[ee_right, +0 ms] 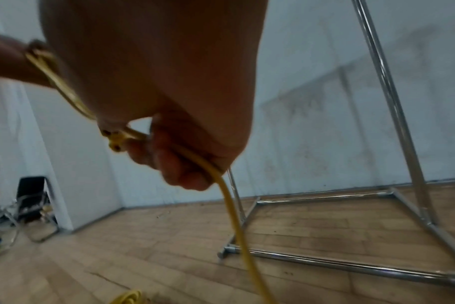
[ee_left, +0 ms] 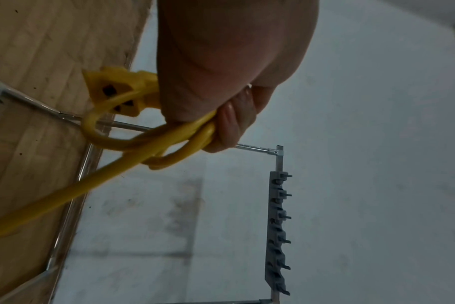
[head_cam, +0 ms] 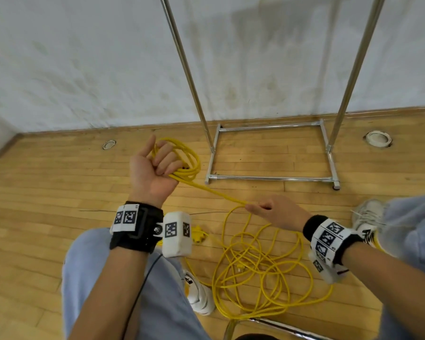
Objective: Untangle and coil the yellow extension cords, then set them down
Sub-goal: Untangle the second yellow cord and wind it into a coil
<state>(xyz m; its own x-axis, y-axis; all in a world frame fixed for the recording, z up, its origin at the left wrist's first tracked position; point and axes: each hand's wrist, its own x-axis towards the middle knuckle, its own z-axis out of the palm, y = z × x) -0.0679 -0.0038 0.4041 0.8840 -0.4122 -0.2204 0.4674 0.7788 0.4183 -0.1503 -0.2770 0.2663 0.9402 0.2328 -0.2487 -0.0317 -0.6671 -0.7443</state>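
Coiling a limp yellow cord – loops left, feed right

Head view: left hand [head_cam: 155, 173] curls round a small coil [head_cam: 184, 160]; right hand [head_cam: 277, 214] pinches the taut run, tangled cord [head_cam: 263, 273] on the floor near the feet. Left wrist: fingers [ee_left: 231, 127] clasp loops beside the socket end [ee_left: 114, 92] – light, floppy, best held at the bunch. Right wrist: cord [ee_right: 234, 216] trails down from the closed fingers.

left hand [head_cam: 155, 168] raised, right hand [head_cam: 277, 214] lower, both curled
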